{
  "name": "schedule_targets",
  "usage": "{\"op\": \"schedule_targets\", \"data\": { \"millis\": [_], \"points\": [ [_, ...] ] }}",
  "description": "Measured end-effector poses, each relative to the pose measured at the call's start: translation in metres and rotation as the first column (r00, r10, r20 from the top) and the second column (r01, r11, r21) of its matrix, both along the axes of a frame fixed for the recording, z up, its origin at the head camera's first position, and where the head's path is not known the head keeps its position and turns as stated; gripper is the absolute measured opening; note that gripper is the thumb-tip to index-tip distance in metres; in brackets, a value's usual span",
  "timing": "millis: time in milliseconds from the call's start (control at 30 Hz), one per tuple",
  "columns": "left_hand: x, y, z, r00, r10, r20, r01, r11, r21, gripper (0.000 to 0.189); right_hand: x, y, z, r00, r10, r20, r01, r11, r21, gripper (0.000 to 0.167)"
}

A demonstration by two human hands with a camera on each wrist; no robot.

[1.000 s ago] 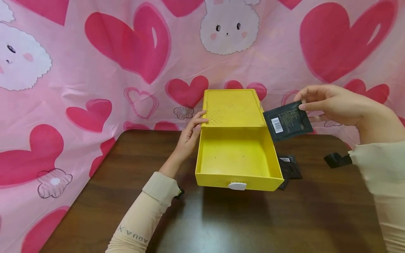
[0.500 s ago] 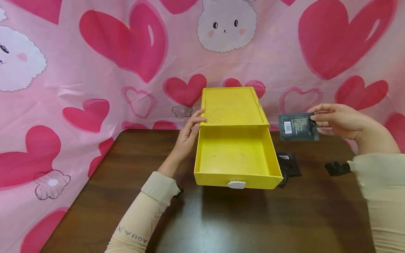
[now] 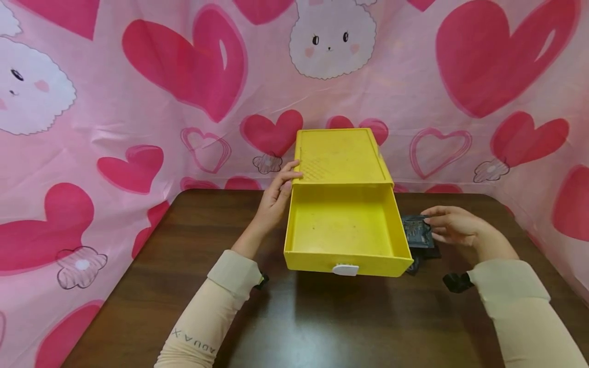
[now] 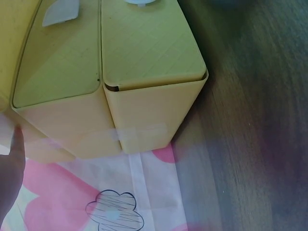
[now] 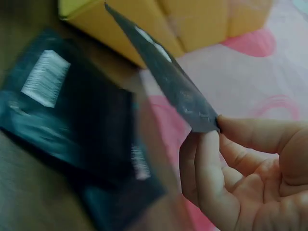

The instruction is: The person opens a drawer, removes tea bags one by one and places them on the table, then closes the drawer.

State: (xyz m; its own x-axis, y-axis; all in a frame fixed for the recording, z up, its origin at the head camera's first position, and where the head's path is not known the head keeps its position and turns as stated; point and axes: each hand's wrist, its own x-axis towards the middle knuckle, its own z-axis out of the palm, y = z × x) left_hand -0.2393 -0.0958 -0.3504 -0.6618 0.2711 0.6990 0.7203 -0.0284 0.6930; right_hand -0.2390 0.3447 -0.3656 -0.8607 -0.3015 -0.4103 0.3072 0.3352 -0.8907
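A yellow plastic drawer unit [image 3: 340, 153] stands at the middle, its top drawer [image 3: 317, 261] pulled out so that the bare floor inside shows. My left hand [image 3: 272, 200] rests its fingers on the unit's upper left edge. To the right of the drawer, my right hand [image 3: 453, 227] pinches a black sachet [image 5: 168, 72] by one end between thumb and fingers. The sachet hangs tilted close over more black sachets [image 5: 53, 110] lying on the table, one with a white barcode label. The drawer's side partly hides those in the head view.
Below the open drawer, the left wrist view shows closed drawers [image 4: 149, 43] with white handles. The dark wooden table [image 3: 349, 327] spreads out in front. A pink cloth [image 3: 267, 66] with hearts and rabbits hangs behind the table.
My right hand has brought the sachet down from beside the unit's top, first away to the right, then lower onto the pile's side. My left hand and the drawer have stayed put.
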Motion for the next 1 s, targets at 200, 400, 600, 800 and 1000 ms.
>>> {"op": "schedule_targets", "data": {
  "millis": [200, 400, 600, 800, 1000],
  "points": [
    [-0.001, 0.001, -0.001, 1.0, 0.0, 0.003, 0.0, 1.0, -0.005, 0.03, 0.005, -0.014, -0.022, 0.999, -0.04, 0.007, 0.04, 0.999, -0.011, 0.014],
    [0.0, 0.001, -0.002, 1.0, 0.007, 0.007, -0.007, 1.0, -0.004, 0.037, 0.012, -0.026, -0.025, 0.994, -0.057, -0.094, 0.071, 0.986, 0.149, 0.04],
    [0.0, 0.001, -0.002, 1.0, 0.003, 0.002, -0.003, 1.0, -0.006, 0.035, 0.035, -0.032, -0.012, 0.96, -0.067, -0.272, 0.142, 0.953, 0.267, 0.047],
    [0.0, 0.0, -0.001, 1.0, 0.012, -0.002, -0.012, 1.0, 0.001, 0.028, 0.071, -0.036, 0.023, 0.842, 0.03, -0.539, 0.083, 0.979, 0.184, 0.022],
    [-0.001, 0.0, -0.001, 1.0, 0.011, -0.006, -0.011, 1.0, -0.003, 0.028, 0.103, -0.053, 0.045, 0.58, 0.267, -0.769, -0.429, 0.903, -0.01, 0.022]
  ]
}}
